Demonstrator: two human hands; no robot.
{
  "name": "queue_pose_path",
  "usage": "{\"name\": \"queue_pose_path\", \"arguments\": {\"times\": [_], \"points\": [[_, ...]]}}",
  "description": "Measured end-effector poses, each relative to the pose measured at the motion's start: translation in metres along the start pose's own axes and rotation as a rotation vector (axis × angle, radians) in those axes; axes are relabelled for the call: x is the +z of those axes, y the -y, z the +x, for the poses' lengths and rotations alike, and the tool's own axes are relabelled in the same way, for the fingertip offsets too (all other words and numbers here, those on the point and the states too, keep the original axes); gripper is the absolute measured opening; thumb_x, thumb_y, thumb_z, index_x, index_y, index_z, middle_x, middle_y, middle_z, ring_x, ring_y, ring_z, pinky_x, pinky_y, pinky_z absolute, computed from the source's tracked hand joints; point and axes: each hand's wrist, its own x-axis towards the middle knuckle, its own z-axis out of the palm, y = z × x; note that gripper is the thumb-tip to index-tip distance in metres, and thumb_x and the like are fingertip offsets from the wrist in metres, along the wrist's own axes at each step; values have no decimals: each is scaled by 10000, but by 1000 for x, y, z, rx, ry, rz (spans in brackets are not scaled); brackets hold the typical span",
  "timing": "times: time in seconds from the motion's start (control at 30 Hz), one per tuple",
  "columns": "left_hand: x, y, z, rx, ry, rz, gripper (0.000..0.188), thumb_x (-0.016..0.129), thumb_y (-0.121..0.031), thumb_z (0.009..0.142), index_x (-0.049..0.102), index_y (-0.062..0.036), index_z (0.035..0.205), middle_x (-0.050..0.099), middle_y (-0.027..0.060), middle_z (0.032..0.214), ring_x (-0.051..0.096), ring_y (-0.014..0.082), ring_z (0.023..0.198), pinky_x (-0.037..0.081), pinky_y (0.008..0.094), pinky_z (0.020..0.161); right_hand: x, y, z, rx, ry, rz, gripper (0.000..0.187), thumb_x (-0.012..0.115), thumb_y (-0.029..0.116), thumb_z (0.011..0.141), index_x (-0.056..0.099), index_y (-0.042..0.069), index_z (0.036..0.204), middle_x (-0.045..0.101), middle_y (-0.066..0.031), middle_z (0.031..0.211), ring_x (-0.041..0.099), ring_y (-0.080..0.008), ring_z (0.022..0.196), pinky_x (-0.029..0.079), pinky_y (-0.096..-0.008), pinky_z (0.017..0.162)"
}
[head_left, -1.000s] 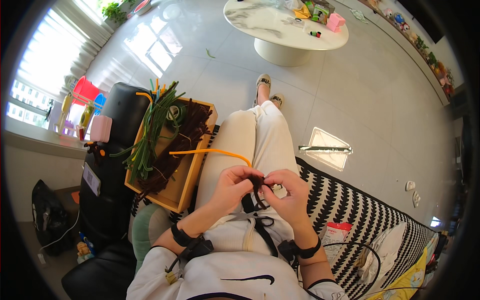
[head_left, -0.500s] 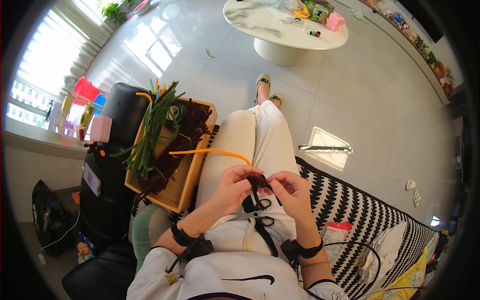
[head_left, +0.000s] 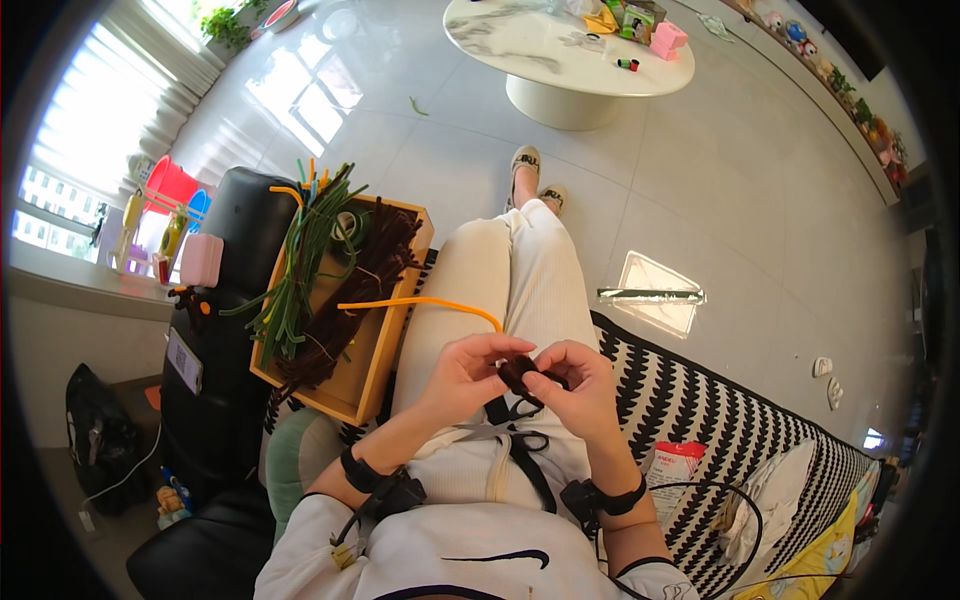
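Note:
Above my lap, both hands meet on a small dark brown piece of bent pipe cleaner (head_left: 517, 371). My left hand (head_left: 467, 378) pinches its left side between thumb and fingers. My right hand (head_left: 575, 385) grips the other side, its thumb pressed over the piece. The fingers hide part of its shape. An orange pipe cleaner (head_left: 425, 299) lies across my left thigh and the box edge, its near end just beyond my fingers. To the left, a wooden box (head_left: 372, 392) holds a bundle of dark brown pipe cleaners (head_left: 345, 322), with green pipe cleaners (head_left: 298, 270) and a roll of green tape (head_left: 348, 230).
A black armrest (head_left: 240, 225) borders the box, with a phone (head_left: 184, 360) and a pink case (head_left: 202, 259) nearby. At my right, a red and white packet (head_left: 672, 468) and a white cloth (head_left: 768, 505) lie on the patterned cover. A round table (head_left: 530, 50) stands ahead.
My right thumb has come over the brown piece, and a strand that hung below it is now folded up or covered. The orange pipe cleaner has stayed in place.

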Motion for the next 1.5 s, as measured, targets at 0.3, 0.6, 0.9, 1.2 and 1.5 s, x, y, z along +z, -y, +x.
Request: {"name": "queue_pose_path", "arguments": {"times": [0.3, 0.6, 0.9, 1.2, 1.5], "points": [[-4, -9, 9, 424, 60, 845, 304, 594, 101, 792, 614, 1, 1078, 624, 79, 1046, 608, 168, 933, 501, 299, 807, -4, -18, 2, -60, -75, -15, 138, 709, -20, 777, 578, 1, 818, 579, -2, 746, 527, -47, 657, 429, -176, 597], [-4, 2, 8, -35, -103, 109, 220, 523, 136, 776, 581, -6, 933, 587, 59, 977, 573, 147, 941, 460, 268, 835, -10, -18, 7, 129, 6, 82, 84, 650, 20, 842, 618, -40, 891, 654, -73, 819, 610, -99, 696, 494, -208, 646], [2, 3, 9, 39, -146, 141, 258, 429, 156, 795, 532, -19, 955, 562, 52, 978, 555, 118, 871, 455, 244, 778, -1, -15, 8, 351, 137, 263, 112, 622, 52, 859, 614, -45, 915, 647, -101, 727, 606, -125, 591, 479, -220, 538], [-10, 8, 9, -83, -134, -33, 240, 445, 151, 801, 544, -1, 958, 575, 58, 961, 565, 118, 857, 463, 244, 749, -9, -11, 7, 306, 201, 66, 102, 627, 67, 863, 652, -29, 887, 596, -19, 614, 538, -55, 526, 401, -177, 485], [-19, 4, 7, -198, -1, -195, 252, 493, 133, 797, 566, 27, 1014, 613, 77, 965, 614, 151, 890, 500, 280, 794, -16, -6, 7, 301, 263, -33, 100, 625, 65, 862, 650, -31, 873, 588, -17, 624, 525, -51, 532, 394, -184, 485]]}}
